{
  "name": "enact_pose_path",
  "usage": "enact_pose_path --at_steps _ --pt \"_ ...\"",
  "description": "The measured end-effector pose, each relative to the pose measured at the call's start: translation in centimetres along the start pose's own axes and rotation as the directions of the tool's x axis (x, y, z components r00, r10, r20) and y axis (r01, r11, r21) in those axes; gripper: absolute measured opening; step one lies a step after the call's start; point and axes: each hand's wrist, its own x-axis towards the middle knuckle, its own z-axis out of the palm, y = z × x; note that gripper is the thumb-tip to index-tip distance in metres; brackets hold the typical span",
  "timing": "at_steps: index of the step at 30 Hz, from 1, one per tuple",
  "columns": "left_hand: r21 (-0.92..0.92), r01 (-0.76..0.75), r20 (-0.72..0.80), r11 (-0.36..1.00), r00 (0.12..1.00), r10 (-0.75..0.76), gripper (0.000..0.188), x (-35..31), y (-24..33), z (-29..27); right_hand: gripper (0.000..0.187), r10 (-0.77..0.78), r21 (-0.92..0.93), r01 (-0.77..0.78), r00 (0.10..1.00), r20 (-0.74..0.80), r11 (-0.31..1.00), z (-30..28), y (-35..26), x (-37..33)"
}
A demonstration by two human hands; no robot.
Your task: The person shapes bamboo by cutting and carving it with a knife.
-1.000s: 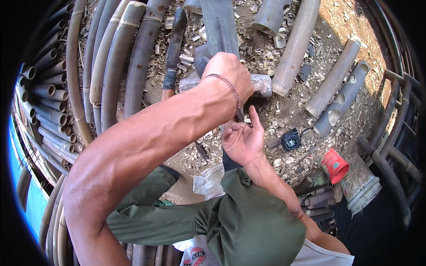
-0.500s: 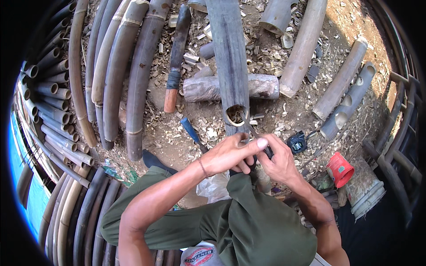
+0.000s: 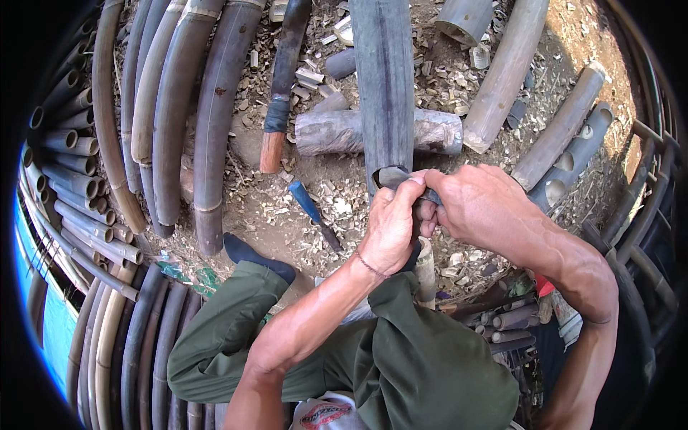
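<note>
A long grey bamboo pole [image 3: 388, 79] runs from the top of the view toward me, with a hole [image 3: 378, 178] cut near its close end. At that hole lies the broad grey blade of a knife [image 3: 394, 176]. My right hand [image 3: 480, 204] is closed around the knife, its handle hidden by the fingers. My left hand [image 3: 393, 233] is closed too, its thumb pressed along the blade beside the right fingers. What the left fingers touch underneath is hidden. Under the pole, a short bamboo log [image 3: 330, 135] lies crosswise.
A blue-handled chisel [image 3: 308, 204] and a wood-handled tool in a dark wrapping [image 3: 278, 118] lie on the chip-strewn ground. Long bamboo poles [image 3: 218, 122] lie at left, and a notched bamboo piece [image 3: 566, 165] at right. A red bucket [image 3: 545, 284] is partly behind my right arm.
Both hands have moved up to the hole, and the knife has turned so its blade lies across it. My right elbow has swung outward, covering the tape measure and much of the red bucket.
</note>
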Motion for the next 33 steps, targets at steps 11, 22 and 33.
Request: enact_pose_path --at_steps 11,22,33 --pt "-0.665 -0.035 0.131 0.746 0.978 0.163 0.037 -1.1 -0.6 -1.8 0.014 -0.154 -0.476 0.366 0.892 0.426 0.8 -5.5 -5.1 7.6" --pt "-0.319 0.126 -0.014 0.939 0.99 -0.137 0.031 -1.0 -6.4 -1.7 0.021 -0.151 -0.178 0.179 0.975 0.164 0.968 2.5 3.1 -1.0" --pt "0.884 0.25 -0.236 0.396 0.968 -0.085 0.042 -0.3 1.2 -4.2 0.018 0.441 0.787 -0.106 0.869 -0.224 0.608 16.3 -3.7 -0.8"
